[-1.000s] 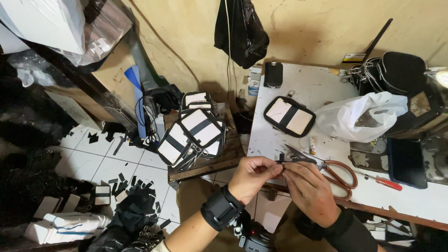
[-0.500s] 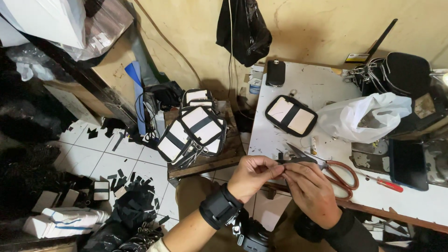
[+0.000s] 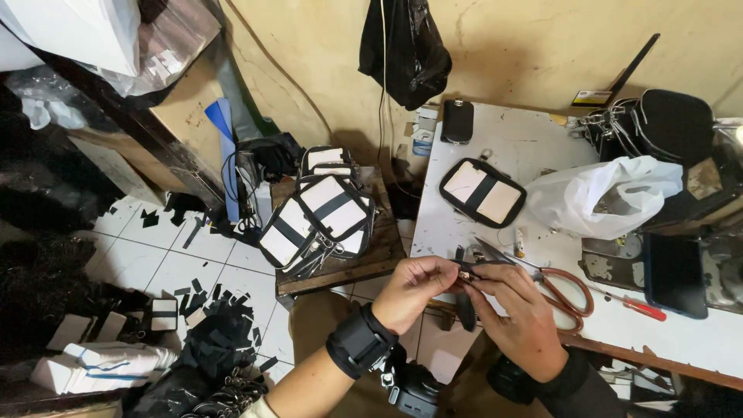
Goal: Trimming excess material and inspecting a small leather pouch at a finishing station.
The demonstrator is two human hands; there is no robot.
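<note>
Cluttered and dim, the workshop has a white table [image 3: 511,147] at right of centre and a tiled floor at left. Low in the middle of the frame, the left hand [image 3: 414,290] and right hand [image 3: 515,313] meet, both pinched narrow on a black strap [image 3: 465,298] with a small metal fitting at its top end. To do this well, I judge the fingertips should keep the strap taut and flat at the fitting. It is narrow, dark and limp, hanging below the fingers. Orange-handled scissors [image 3: 557,290] lie just behind.
</note>
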